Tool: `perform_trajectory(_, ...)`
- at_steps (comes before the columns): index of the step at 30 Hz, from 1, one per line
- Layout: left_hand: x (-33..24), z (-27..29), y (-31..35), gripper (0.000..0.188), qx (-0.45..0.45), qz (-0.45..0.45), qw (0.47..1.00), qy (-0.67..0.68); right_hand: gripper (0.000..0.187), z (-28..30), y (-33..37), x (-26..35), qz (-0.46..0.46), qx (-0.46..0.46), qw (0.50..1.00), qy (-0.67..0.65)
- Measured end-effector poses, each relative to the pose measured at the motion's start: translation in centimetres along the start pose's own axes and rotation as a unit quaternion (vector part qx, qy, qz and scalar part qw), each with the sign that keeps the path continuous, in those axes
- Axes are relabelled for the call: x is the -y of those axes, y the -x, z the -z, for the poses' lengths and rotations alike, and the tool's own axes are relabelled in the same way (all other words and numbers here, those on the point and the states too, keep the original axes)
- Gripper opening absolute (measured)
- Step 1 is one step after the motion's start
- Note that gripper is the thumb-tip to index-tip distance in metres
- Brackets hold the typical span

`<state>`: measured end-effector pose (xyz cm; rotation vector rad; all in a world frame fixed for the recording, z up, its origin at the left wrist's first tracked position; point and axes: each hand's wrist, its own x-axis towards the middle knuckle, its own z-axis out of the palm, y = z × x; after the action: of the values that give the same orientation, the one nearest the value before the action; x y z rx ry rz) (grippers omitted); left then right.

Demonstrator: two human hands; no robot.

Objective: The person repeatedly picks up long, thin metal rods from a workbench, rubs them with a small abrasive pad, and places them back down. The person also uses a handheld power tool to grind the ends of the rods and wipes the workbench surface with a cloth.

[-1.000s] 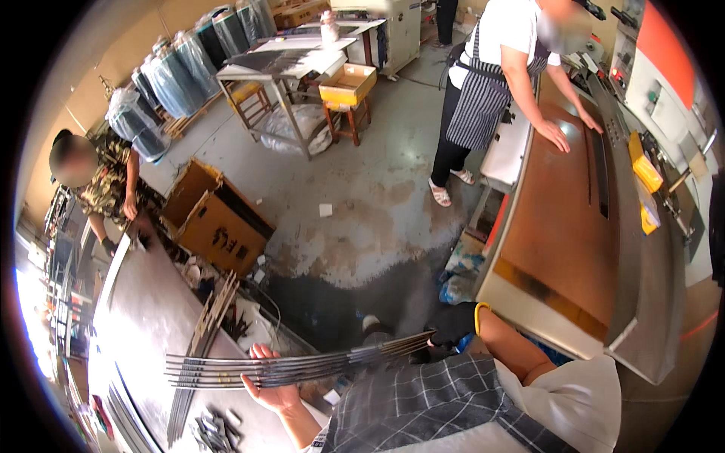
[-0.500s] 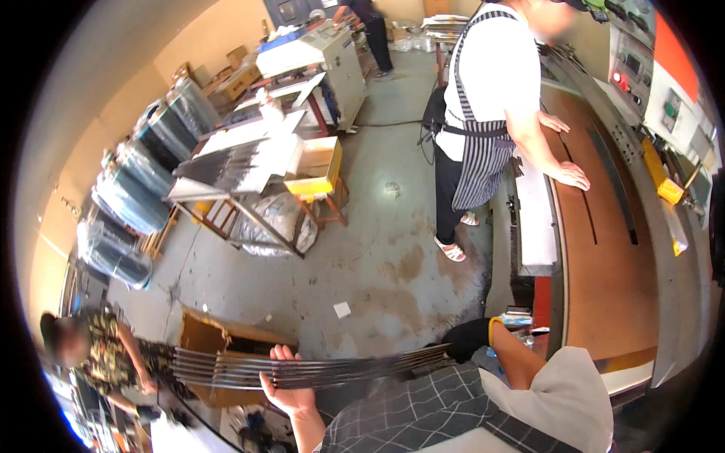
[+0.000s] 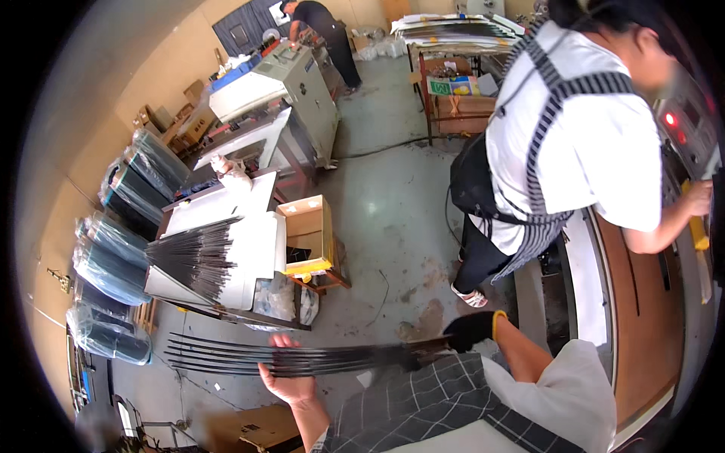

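Note:
A bundle of long, thin dark strips [image 3: 332, 361] stretches across in front of me, fanned apart at its left end. My left hand [image 3: 291, 382], bare, holds it toward that end, with the fingertips showing above the strips and the thumb below. In a black glove with a yellow cuff, my right hand [image 3: 471, 332] grips the bundle's right end. On the table ahead to the left lies a spread of similar dark strips [image 3: 198, 255].
To the right, a person in a striped apron [image 3: 559, 136] reaches toward a machine with a brown bed [image 3: 655, 332]. A yellow-edged box [image 3: 308, 234] sits beside the table [image 3: 264, 219]. Wrapped rolls [image 3: 113, 253] line the left wall. Another person [image 3: 323, 30] bends at the far end.
My view has swung, bringing the table of strips closer. The person in the apron has moved a hand off the brown bed toward the panel. Both my hands still hold the bundle.

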<state>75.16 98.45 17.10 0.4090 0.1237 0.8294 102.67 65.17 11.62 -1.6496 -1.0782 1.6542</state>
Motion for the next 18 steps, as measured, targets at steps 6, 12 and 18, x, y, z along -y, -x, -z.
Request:
perform_trajectory(6, 0.5, 0.8, -13.8, 0.063, 0.006, -0.058, 0.998, -0.004, 0.014, 13.9, -11.9, 0.9, 0.064, -0.006, 0.996, -0.062)
perform_trajectory(12, 1.6, -0.6, -34.1, 0.068, 0.09, -0.028, 0.995, -0.02, 0.025, 30.5, -23.5, 6.2, 0.158, -0.075, 0.941, 0.29)
perform_trajectory(18, 10.6, -7.0, -58.2, 0.07, 0.176, 0.064, 0.982, 0.013, 0.02, 45.4, -21.3, 12.1, 0.073, -0.142, 0.985, 0.067)
